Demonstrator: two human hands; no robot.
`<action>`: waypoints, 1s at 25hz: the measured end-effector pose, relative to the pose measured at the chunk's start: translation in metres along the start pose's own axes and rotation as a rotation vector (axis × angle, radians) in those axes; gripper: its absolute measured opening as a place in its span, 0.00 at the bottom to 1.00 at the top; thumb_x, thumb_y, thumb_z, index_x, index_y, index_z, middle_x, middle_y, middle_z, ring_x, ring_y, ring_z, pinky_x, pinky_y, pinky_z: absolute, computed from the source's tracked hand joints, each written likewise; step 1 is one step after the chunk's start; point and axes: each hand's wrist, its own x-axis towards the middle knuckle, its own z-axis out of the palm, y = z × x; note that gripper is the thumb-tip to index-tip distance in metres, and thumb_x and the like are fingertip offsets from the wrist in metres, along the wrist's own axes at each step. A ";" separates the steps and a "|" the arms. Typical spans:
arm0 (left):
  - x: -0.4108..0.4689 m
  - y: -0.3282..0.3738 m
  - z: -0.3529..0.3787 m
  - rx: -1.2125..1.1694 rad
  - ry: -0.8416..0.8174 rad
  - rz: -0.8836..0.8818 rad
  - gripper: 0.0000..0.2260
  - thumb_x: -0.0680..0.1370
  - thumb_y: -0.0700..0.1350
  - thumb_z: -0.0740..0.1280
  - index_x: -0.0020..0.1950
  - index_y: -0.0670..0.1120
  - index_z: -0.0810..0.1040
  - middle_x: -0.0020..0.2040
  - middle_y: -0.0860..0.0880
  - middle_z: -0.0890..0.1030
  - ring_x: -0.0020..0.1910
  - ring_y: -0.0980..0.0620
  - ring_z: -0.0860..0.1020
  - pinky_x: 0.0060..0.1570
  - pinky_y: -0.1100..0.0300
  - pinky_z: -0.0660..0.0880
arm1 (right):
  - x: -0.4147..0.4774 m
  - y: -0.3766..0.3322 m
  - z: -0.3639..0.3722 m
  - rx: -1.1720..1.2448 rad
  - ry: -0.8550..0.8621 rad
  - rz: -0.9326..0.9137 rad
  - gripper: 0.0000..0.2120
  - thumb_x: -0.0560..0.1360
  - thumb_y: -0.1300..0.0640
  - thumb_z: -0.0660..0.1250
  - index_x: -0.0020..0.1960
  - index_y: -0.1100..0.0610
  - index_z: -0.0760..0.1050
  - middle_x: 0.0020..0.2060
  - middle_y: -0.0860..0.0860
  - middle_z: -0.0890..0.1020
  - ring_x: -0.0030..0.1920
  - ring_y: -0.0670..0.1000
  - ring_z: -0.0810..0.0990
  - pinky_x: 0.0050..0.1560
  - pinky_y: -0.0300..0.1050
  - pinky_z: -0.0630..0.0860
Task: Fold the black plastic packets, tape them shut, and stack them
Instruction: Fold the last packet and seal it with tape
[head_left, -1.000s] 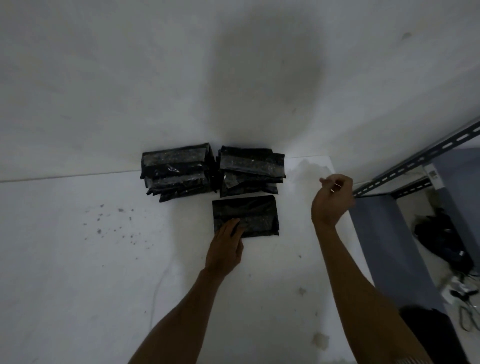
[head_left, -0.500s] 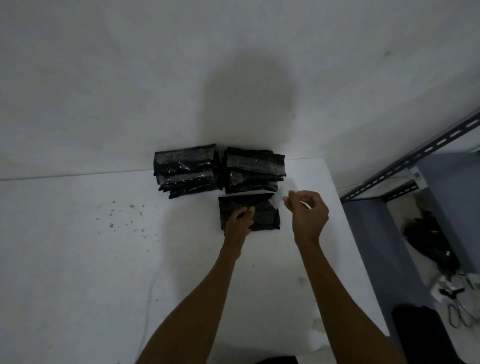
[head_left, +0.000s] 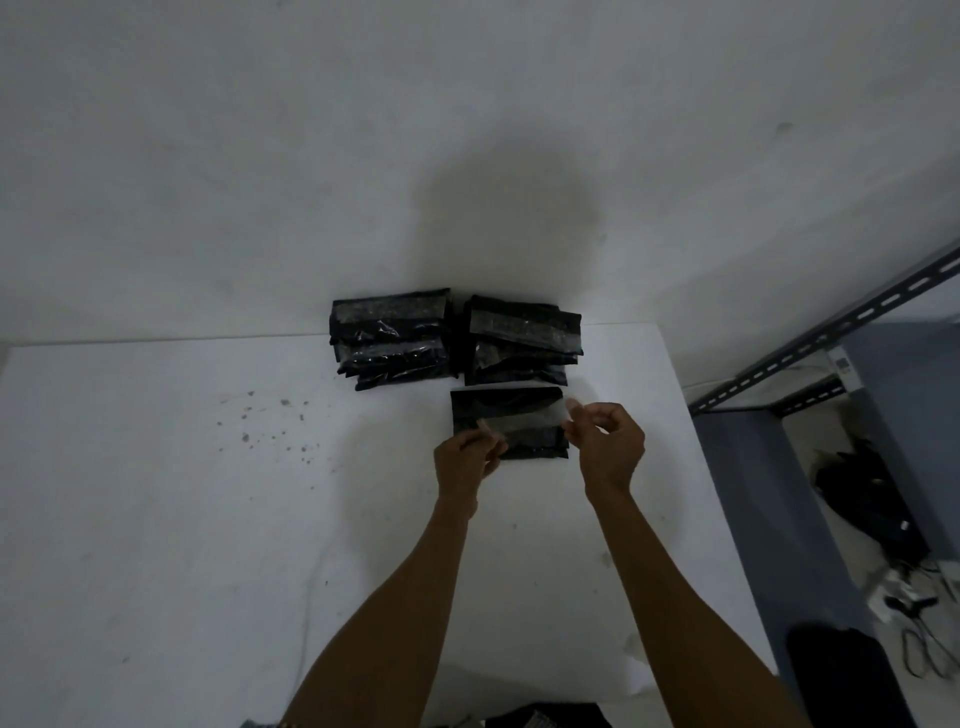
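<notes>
Now | speckled white table (head_left: 156, 519) | white wall (head_left: 311, 156) | grey rack (head_left: 831, 333) | tape (head_left: 524, 418) pinched

Nothing I can actually read on my feed right now. There's a small white sticker (head_left: 840, 362) on the grey slotted shelf rail (head_left: 831, 332) off to the right with some dark marks on it, but it's too tiny and blurry to make out. The black packets (head_left: 392, 338) and the clear tape strip (head_left: 524, 418) show only glare, no lettering I can tell.
</notes>
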 end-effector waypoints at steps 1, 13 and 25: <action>0.002 0.001 -0.005 0.021 -0.011 -0.018 0.04 0.77 0.37 0.69 0.48 0.39 0.83 0.46 0.40 0.85 0.49 0.43 0.84 0.48 0.52 0.81 | 0.003 0.008 -0.001 -0.041 -0.008 -0.015 0.10 0.70 0.45 0.77 0.38 0.49 0.78 0.34 0.50 0.83 0.36 0.56 0.85 0.42 0.61 0.82; 0.000 -0.006 -0.022 -0.209 -0.140 -0.096 0.16 0.75 0.30 0.68 0.62 0.41 0.78 0.56 0.39 0.82 0.54 0.43 0.82 0.47 0.55 0.79 | 0.016 0.033 -0.014 -0.082 -0.058 -0.045 0.11 0.72 0.49 0.76 0.40 0.55 0.78 0.34 0.52 0.83 0.34 0.53 0.85 0.42 0.61 0.83; -0.010 0.018 -0.030 -0.264 -0.180 -0.121 0.09 0.77 0.42 0.70 0.56 0.41 0.80 0.51 0.39 0.83 0.49 0.43 0.82 0.48 0.52 0.80 | 0.005 0.013 -0.008 -0.056 -0.013 -0.103 0.09 0.73 0.58 0.76 0.39 0.59 0.77 0.33 0.53 0.83 0.35 0.52 0.86 0.43 0.61 0.83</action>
